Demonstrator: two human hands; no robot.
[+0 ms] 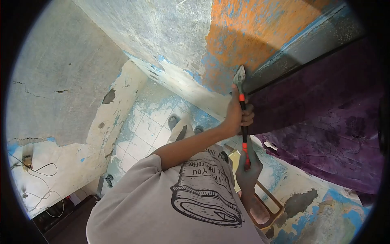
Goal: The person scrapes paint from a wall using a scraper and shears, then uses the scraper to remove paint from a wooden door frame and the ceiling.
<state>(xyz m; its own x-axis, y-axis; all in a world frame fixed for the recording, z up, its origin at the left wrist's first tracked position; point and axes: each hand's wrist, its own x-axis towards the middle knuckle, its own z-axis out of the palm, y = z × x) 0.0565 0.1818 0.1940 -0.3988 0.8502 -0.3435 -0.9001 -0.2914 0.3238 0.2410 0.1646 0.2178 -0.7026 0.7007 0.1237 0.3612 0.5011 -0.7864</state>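
Both of my hands are closed around a long-handled scraper [244, 134] with a black shaft and red-orange sections. My left hand [239, 114] grips the upper shaft, just below the metal head. Lower down, my right hand [248, 164] wraps the red end of the handle. The blade end points up and overlaps the orange paint patch [248, 36] on the wall in this view. Bluish and bare grey patches show around that orange paint.
Purple patterned cloth [321, 118] hangs at the right, below a dark ledge. A wooden-framed piece [270, 203] is beside my right arm. White tiles [142, 134] with bluish stains cover the floor. Loose cables run from a wall socket [27, 161] at left.
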